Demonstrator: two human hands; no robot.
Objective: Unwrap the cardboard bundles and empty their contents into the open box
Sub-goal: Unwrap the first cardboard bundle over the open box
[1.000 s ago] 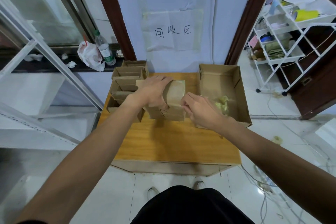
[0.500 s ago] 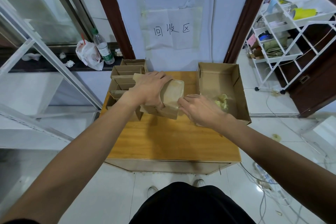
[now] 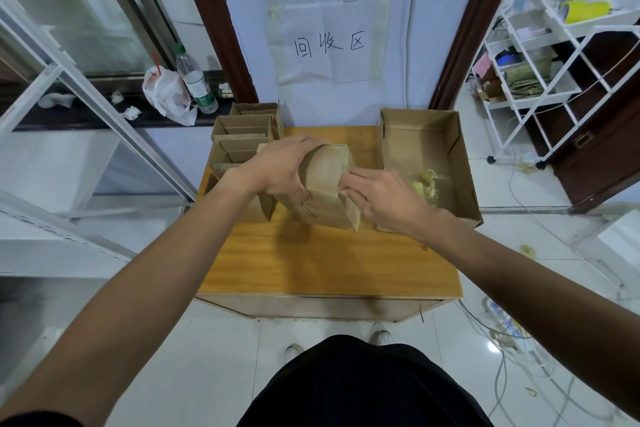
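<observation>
A brown cardboard bundle [image 3: 323, 189] is tilted above the wooden table [image 3: 329, 263], its top leaning toward the right. My left hand [image 3: 280, 166] grips its left side from above, fingers curled over the top edge. My right hand [image 3: 379, 196] pinches the bundle's right edge near the lower corner. The open box [image 3: 460, 163] stands at the table's right with yellowish scraps [image 3: 427, 184] lying in its near part.
Several open cardboard sleeves [image 3: 242, 139] are stacked at the table's back left. A plastic bottle [image 3: 195, 80] and a white bag [image 3: 166, 95] sit on the ledge to the left. A white wire rack [image 3: 554, 55] stands at the right. Cables lie on the floor.
The bundle has been lifted off the table and tipped toward the right. My right hand has shifted along its right edge while the left keeps its hold.
</observation>
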